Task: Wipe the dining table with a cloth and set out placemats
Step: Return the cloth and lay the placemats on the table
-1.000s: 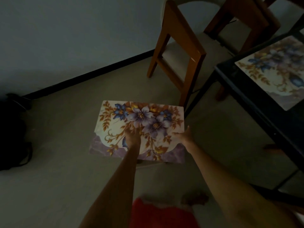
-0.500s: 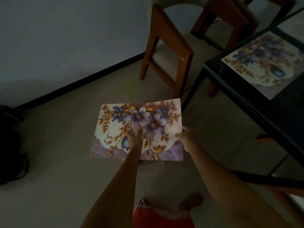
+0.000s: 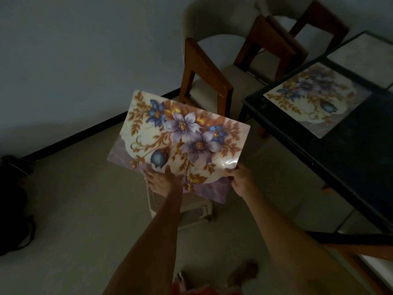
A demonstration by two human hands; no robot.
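I hold a floral placemat (image 3: pixel 180 141) with purple and blue flowers in the air above the floor, tilted up toward me. My left hand (image 3: pixel 162 182) grips its near edge from below, thumb on top. My right hand (image 3: pixel 240 182) pinches its near right corner. A second floral placemat (image 3: pixel 316 101) lies flat on the dark glass dining table (image 3: pixel 344 167) at the right. No cloth is visible.
A pale plastic stool (image 3: pixel 191 211) stands on the floor under the held mat. Two wooden chairs (image 3: pixel 212 81) stand beyond it near the table corner. A dark bag (image 3: pixel 12 205) lies at the left by the wall. My bare feet (image 3: pixel 240 273) show at the bottom.
The placemat has risen from the stool and tilted up toward me, with both hands now on its near edge. The view has swung so more of the table shows.
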